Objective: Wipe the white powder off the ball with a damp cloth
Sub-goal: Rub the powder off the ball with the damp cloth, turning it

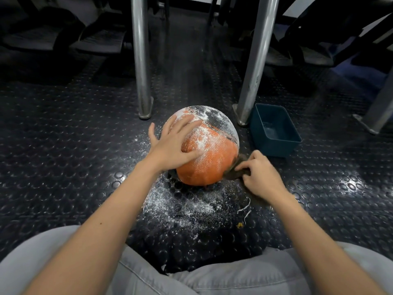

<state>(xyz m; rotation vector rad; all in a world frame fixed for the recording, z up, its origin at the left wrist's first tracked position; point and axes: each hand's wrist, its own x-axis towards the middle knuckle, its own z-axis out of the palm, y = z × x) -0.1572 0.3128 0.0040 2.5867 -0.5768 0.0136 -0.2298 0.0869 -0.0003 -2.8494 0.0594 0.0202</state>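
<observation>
As right hand [258, 175] grips cloth [232, 173], tub [278, 149] wet-bottomed

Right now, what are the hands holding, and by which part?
The right hand pinches the dark cloth by its bunched edge, low against the ball. The left hand grips nothing: it rests spread on the ball's upper left.

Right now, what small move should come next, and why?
Probably sweep the cloth in the right hand up over the ball: white powder coats its upper side, and the left hand steadies it.
</observation>
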